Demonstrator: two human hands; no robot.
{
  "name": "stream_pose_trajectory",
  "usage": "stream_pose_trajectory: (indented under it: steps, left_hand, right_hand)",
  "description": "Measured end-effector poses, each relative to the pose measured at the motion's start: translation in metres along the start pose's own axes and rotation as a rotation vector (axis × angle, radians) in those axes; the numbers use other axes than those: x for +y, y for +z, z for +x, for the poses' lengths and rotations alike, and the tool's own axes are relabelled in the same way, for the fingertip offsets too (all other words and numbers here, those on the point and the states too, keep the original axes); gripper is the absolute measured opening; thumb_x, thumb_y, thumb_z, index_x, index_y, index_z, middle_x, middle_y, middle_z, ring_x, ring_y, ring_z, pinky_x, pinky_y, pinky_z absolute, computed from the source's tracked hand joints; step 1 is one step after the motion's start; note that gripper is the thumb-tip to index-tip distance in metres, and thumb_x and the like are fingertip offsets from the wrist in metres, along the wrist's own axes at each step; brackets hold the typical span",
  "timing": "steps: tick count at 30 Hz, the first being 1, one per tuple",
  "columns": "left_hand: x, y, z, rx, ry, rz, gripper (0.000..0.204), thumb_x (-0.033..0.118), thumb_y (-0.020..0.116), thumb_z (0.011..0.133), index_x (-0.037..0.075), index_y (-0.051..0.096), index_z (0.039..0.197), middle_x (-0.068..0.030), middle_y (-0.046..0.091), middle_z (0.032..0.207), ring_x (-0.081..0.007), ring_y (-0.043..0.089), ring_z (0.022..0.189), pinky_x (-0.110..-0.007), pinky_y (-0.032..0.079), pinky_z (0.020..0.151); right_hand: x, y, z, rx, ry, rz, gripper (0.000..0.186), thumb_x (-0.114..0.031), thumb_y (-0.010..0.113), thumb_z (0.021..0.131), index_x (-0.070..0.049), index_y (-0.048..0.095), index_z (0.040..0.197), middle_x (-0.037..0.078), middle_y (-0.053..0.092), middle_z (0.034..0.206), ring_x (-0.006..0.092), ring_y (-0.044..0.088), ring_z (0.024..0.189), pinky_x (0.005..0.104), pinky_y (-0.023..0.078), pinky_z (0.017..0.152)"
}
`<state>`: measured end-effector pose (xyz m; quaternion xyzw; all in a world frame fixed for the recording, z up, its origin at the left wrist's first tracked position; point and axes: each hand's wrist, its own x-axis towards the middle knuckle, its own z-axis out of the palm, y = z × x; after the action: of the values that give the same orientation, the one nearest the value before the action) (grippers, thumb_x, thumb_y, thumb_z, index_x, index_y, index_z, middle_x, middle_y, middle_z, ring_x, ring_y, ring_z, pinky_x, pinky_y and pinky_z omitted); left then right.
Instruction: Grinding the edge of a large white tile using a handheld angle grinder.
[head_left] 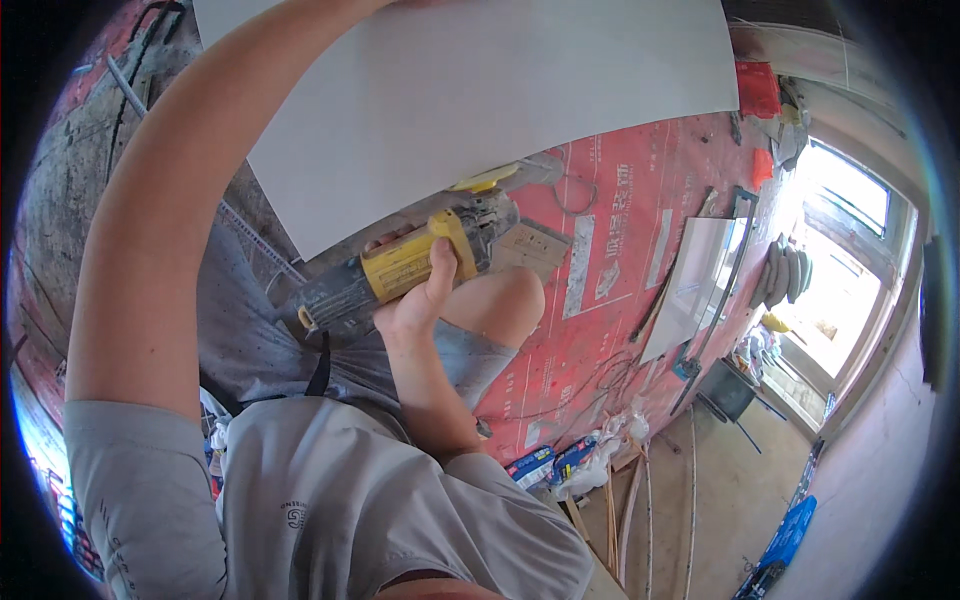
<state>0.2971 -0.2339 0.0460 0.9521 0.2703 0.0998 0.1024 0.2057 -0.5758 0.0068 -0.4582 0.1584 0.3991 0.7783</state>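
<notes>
My right hand (420, 285) grips a dusty yellow-and-dark power tool (395, 268) around its body, below the near edge of a large white board (480, 70). The tool's head points up to the right, beside a small pale wooden piece (525, 245). My left arm reaches up across the board's left side; my left hand (405, 3) is at the top edge of the picture on the board, its fingers cut off from view. A yellow object (480, 180) shows just under the board's edge.
Red printed sheeting (600, 230) covers the surface beneath. At right lie a pale panel (670, 290) and strips (720, 290), near a bright window (850, 200). Plastic bags (600, 460), long thin lengths (690, 500) and a dark bin (725, 390) are lower right. Worn wood (100, 150) is at left.
</notes>
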Motion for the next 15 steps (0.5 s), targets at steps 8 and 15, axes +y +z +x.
stream_pose_trajectory:
  steps: [8, 15]
  left_hand:
    - [-0.001, -0.001, 0.000, -0.048, 0.005, 0.045, 0.064, 0.033, 0.060, 0.094, 0.004, 0.047, 0.150, -0.0228, 0.044, 0.154, -0.0416, 0.026, 0.153, -0.064, 0.009, 0.125]
    - [0.000, 0.006, 0.003, 0.025, -0.008, -0.017, 0.065, 0.032, 0.057, 0.096, 0.001, 0.042, 0.152, -0.0233, 0.040, 0.157, -0.0406, 0.024, 0.154, -0.062, 0.007, 0.126]
  right_hand:
    - [0.011, -0.001, -0.010, -0.045, 0.016, 0.033, 0.042, -0.045, 0.065, 0.095, -0.010, 0.059, 0.119, 0.007, 0.065, 0.099, 0.0240, 0.064, 0.092, 0.0457, 0.055, 0.083]
    - [0.017, 0.001, -0.018, -0.003, 0.046, 0.071, 0.042, -0.044, 0.066, 0.095, -0.009, 0.059, 0.118, 0.008, 0.064, 0.100, 0.0243, 0.064, 0.092, 0.0468, 0.055, 0.086]
